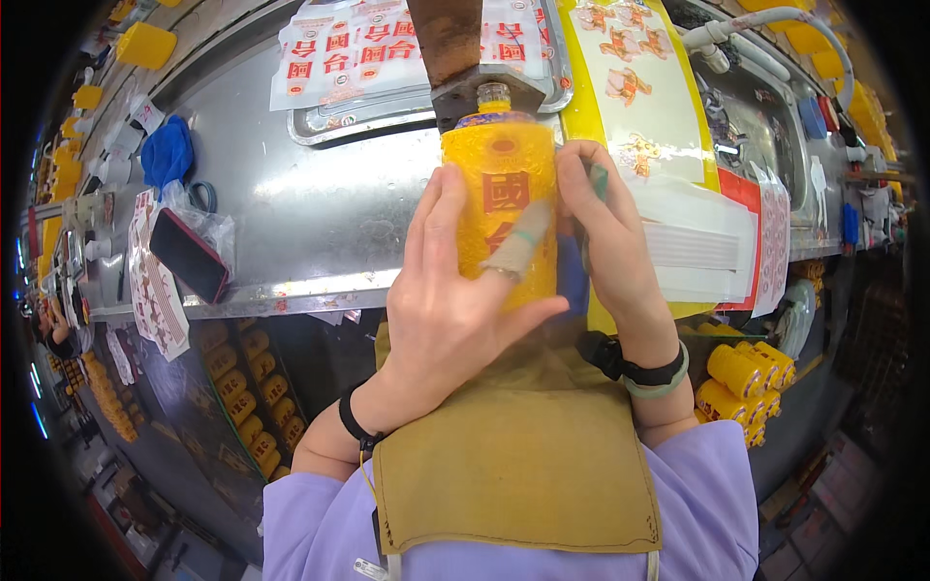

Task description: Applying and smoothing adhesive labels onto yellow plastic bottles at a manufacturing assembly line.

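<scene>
We are resting our left hand [441,305], grip spread, against the bottle [504,189], right hand [612,232] curling at its right, grip unclear.

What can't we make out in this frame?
Head view: lower front of the yellow bottle, partly behind the left hand.
Head view: full shape of the green item, hidden by the right hand.
Head view: upper end of the metal bar, cut off by top edge.
Head view: orange stack, far left, too small to identify.
</scene>
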Demonstrator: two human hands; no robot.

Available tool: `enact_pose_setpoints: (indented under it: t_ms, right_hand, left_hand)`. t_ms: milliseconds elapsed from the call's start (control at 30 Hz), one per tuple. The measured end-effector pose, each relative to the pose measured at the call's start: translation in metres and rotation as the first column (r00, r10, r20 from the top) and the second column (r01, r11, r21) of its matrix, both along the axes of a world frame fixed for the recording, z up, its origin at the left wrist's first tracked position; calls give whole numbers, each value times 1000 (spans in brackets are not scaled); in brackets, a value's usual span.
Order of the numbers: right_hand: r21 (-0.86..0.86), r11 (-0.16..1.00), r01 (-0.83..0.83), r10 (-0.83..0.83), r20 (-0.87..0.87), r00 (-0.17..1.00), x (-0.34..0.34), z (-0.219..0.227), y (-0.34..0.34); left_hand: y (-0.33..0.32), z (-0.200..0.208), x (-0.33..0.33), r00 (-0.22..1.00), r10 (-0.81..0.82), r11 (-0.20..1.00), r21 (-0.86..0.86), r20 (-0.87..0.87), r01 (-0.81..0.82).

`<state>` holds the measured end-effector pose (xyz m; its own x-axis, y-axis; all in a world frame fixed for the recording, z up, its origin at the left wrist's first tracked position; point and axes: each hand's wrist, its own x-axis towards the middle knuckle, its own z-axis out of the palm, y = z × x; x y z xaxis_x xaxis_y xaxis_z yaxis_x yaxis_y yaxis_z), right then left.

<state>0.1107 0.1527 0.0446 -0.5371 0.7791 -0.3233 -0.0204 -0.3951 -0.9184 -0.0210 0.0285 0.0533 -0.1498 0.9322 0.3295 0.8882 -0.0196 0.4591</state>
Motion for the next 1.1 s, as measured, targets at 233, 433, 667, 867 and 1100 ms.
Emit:
enact_pose_setpoints:
  t_ms: [233, 433, 667, 867, 1100]
  right_hand:
    - [-15, 1000, -24, 24, -25, 999, 1, -1, 3]
    - [-8, 1000, -19, 18, -9, 1000, 0, -1, 2]
    - [27, 999, -38, 38, 5, 999, 2, 0, 5]
    - [34, 998, -59, 59, -1, 998, 2, -2, 5]
    - [34, 998, -54, 54, -13, 998, 3, -1, 3]
  left_hand:
    - [-5, -23, -9, 976, 17, 988, 148, 218, -50]
    - [4, -9, -6, 996, 61, 997, 53, 58, -64]
    - [14, -4, -22, 998, 8, 1000, 1, 62, -8]
    - [24, -14, -35, 979, -46, 991, 135, 201, 18]
    - [44, -13, -51, 897, -62, 990, 144, 438, -2]
